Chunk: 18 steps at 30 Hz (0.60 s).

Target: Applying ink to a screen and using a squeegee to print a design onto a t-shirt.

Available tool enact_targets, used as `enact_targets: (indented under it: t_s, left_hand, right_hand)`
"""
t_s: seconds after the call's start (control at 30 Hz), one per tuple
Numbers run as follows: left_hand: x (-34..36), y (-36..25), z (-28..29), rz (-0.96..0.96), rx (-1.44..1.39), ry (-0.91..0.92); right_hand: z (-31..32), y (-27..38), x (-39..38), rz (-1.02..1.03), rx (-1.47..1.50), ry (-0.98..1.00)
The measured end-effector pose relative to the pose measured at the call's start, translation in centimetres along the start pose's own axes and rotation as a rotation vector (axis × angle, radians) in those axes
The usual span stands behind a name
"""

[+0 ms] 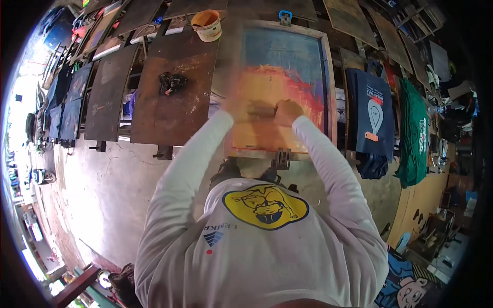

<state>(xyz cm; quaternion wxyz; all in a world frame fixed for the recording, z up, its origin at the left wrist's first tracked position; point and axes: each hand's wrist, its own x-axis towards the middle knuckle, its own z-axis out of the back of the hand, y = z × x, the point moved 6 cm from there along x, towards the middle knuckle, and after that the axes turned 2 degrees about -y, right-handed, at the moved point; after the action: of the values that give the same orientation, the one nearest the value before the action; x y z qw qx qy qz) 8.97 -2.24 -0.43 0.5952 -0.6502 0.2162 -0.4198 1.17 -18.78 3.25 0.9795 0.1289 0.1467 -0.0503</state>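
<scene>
A screen-printing frame (329,97) with a wooden border lies flat in front of me, its mesh blue-grey at the far end and smeared orange, yellow and red nearer me. My right hand (289,112) is closed on the right end of a short brown squeegee (261,111) resting on the orange part of the mesh. Near the frame's left side, my left hand (236,106) is smeared by motion. Its fingers cannot be made out, nor whether it touches the squeegee. The frame's left border is also blurred.
A dark board (174,115) on the left bears a crumpled black lump (172,83). Beyond it stands a paint-stained tub (206,25). A blue clamp (285,17) sits at the frame's far edge. Navy printed fabric (374,110) and green fabric (412,133) hang on the right.
</scene>
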Motion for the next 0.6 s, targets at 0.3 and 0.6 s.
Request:
enact_targets:
  t_s: [0.3,0.6]
  left_hand:
    - [12.4,-2.1,4.4,0.606,1.269,0.41]
    - [8.5,-2.2,2.6,0.032,1.155,0.0]
  right_hand:
    - [5.8,-3.9,10.4,-0.098,0.01,-0.069]
    - [0.5,-5.8,10.5,-0.002,-0.008,-0.232]
